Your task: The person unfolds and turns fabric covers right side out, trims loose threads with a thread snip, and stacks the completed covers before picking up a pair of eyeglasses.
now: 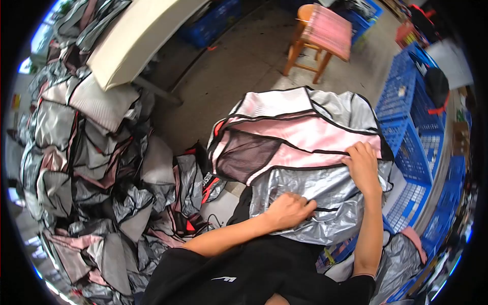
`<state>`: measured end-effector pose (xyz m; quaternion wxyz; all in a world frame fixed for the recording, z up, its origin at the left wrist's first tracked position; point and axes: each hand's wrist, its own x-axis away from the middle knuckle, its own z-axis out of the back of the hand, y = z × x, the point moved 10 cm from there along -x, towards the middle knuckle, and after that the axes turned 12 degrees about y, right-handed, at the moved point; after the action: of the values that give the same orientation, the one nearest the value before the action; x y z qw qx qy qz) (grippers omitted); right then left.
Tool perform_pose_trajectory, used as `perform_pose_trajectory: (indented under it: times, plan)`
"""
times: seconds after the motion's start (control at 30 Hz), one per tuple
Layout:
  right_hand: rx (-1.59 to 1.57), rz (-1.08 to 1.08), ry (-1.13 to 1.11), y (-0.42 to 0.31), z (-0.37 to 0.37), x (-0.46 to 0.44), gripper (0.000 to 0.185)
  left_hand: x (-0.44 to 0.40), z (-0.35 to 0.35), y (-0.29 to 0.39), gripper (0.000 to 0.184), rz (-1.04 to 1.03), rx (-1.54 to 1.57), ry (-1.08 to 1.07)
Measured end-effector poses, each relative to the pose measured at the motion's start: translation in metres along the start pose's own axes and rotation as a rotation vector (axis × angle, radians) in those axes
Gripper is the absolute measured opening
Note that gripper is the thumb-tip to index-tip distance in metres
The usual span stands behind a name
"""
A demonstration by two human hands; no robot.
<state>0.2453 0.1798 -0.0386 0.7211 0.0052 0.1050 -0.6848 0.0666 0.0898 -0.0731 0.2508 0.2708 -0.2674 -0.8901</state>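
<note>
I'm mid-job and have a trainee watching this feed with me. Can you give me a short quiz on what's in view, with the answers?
1. Multiple choice: what colour is the panel that the right hand touches? a) green, b) pink, c) yellow.
2. True or false: the big heap of fabric pieces lies on the person's left, across from the blue plastic crates.
3. Short answer: which hand is over the shiny silver material, nearer the person's body?

Key: 1, b; 2, true; 3, the left hand.
</note>
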Motion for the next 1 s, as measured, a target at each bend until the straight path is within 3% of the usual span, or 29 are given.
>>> perform_pose_trajectory:
  times: [0.4, 0.53, 0.63, 0.77, 0.9, 1.0]
  plan:
    - [-0.046, -0.001, 0.010, -0.003, 0.018, 0.017, 0.017, 0.004, -0.002, -0.006, 0.028, 0.062, 0.099, -0.030]
    - [0.001, 0.001, 0.038, -0.023, 0.044, 0.037, 0.015, -0.008, 0.016, 0.002, 0.028, -0.007, 0.138, -0.052]
    - [-0.046, -0.027, 0.054, -0.042, 0.059, 0.059, 0.022, -0.037, 0.068, 0.000, 0.025, 0.010, 0.184, 0.129]
    - [-0.033, -0.069, 0.079, -0.058, 0.076, 0.087, 0.018, -0.079, 0.107, -0.042, 0.020, 0.029, -0.105, 0.305]
    - [-0.055, -0.093, 0.078, -0.069, 0.083, 0.114, 0.016, -0.096, 0.108, -0.087, 0.032, 0.172, -0.336, 0.202]
    - [-0.083, -0.112, 0.104, -0.075, 0.084, 0.131, 0.015, -0.081, 0.076, -0.101, 0.033, 0.138, -0.296, 0.074]
